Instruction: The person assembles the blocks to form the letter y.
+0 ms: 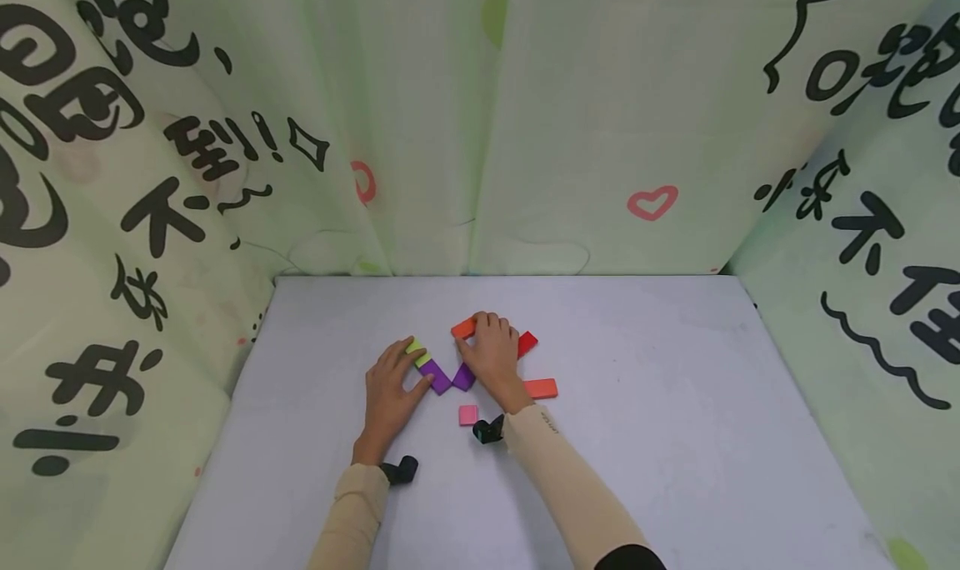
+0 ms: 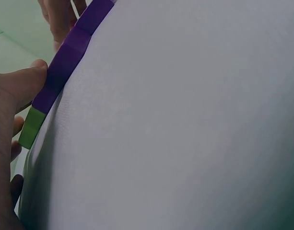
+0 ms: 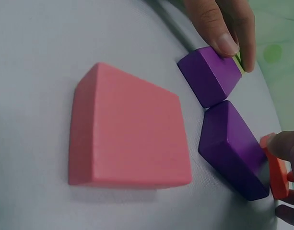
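Note:
My left hand (image 1: 393, 391) spans a purple block (image 1: 437, 378) and the lime-green block (image 1: 417, 352) end to end with it, thumb against the purple one and fingers on the far side. A second purple block (image 3: 233, 148) meets the first at a corner, forming a V on the table. My right hand (image 1: 493, 353) pinches an orange block (image 3: 277, 177), thumb on one side and fingers on the other. In the head view that hand partly hides the second purple block. A pink block (image 1: 468, 415) lies nearer me, below the V.
Right of my right hand lie a red block (image 1: 527, 343) and an orange-red block (image 1: 541, 388). The white table (image 1: 660, 453) has light-green curtains (image 1: 570, 137) with black writing along its back and sides. Dark wrist cameras (image 1: 489, 430) stick out from both sleeves.

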`<state>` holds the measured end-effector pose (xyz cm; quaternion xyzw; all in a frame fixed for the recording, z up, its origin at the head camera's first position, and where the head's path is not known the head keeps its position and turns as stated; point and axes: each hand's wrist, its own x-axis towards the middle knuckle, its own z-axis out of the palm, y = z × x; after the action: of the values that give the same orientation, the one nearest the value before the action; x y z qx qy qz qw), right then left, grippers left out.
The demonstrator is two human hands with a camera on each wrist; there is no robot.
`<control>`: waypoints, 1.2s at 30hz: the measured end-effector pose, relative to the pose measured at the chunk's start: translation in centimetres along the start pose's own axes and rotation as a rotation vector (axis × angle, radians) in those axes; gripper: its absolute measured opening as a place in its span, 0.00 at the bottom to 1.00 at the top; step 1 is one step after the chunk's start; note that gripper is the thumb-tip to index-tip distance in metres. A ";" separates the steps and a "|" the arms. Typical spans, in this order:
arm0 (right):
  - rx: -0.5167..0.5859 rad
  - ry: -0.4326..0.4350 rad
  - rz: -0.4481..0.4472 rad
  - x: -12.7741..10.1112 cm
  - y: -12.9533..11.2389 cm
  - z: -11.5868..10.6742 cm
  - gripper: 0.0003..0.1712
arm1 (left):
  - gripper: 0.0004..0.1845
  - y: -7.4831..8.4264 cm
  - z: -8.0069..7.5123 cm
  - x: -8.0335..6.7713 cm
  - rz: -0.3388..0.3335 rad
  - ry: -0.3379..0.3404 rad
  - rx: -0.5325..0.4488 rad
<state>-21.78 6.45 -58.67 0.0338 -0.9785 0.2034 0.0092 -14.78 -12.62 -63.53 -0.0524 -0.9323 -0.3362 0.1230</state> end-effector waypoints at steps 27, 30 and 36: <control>0.068 -0.134 -0.147 0.4 2.8 -2.3 0.29 | 0.25 -0.1 0.0 0.1 0.001 0.012 -0.028; 0.085 -0.154 -0.156 0.4 3.1 -2.5 0.29 | 0.26 -0.1 0.0 0.1 -0.004 0.013 -0.022; 0.128 -0.217 -0.158 0.4 3.4 -3.0 0.30 | 0.26 0.1 0.0 0.1 -0.023 0.008 -0.024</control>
<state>-22.41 10.79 -57.24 0.1329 -0.9531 0.2591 -0.0830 -14.82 -12.51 -63.42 -0.0421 -0.9282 -0.3490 0.1221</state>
